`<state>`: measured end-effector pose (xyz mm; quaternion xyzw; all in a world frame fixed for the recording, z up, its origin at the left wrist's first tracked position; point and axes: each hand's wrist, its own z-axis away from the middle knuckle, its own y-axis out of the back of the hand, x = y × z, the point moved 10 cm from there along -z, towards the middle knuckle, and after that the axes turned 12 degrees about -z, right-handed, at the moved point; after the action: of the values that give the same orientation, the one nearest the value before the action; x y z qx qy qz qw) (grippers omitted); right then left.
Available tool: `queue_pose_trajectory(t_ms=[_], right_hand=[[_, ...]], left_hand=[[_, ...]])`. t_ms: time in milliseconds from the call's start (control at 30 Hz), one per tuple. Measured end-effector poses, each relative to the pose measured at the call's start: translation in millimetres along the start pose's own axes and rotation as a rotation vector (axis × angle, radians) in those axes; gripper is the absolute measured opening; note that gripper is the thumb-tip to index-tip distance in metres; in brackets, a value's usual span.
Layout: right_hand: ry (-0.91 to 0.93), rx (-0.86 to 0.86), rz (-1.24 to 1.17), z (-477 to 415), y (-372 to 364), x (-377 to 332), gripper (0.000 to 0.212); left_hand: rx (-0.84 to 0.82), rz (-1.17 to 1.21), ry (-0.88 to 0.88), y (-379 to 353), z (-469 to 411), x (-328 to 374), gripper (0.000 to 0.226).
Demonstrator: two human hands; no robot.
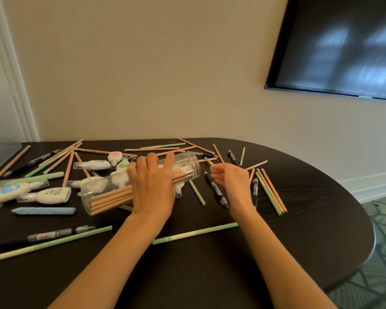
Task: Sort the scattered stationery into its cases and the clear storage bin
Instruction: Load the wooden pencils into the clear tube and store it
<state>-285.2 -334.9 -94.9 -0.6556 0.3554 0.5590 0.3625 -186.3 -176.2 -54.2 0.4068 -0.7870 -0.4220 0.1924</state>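
Clear cylindrical case (140,186), wooden pencils (112,198), left hand (153,188) seemingly gripping

Dark oval table (210,264), pencils, pens and correction-tape dispensers scattered across it. Clear plastic tube (112,195) lies tilted on its side at centre, holding a bundle of tan pencils (112,198). Left hand (152,186) lies over the tube's middle, fingers spread and curved over it. Right hand (232,184) hovers just right of the tube's open end, fingers loosely curled, blurred; no item visibly held. Long green pencil (194,233) lies near, between the forearms. Dark wall screen (343,45) far right.
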Motion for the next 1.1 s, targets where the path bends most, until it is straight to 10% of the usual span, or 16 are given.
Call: queue_pose_trajectory(t_ms=[200,400,667,800,1100], right_hand=[[0.164,0.115,1.208,-23,55,-8,0.042],[-0.003,0.023,1.43,-35,58,20,0.044],[0.041,0.145,1.121,-32,69,8,0.028],[0.152,0.312,0.692,-22,88,-10,0.023],[-0.046,0.095,-0.373,-17,79,13,0.028]], left_hand=[[0.002,0.056,-0.074,3,4,50,0.067],[-0.025,0.02,-0.115,-8,11,69,0.067],[-0.038,-0.006,-0.092,-13,11,59,0.067],[-0.028,0.007,-0.069,-12,8,56,0.068],[-0.028,0.021,0.051,-8,2,19,0.072]])
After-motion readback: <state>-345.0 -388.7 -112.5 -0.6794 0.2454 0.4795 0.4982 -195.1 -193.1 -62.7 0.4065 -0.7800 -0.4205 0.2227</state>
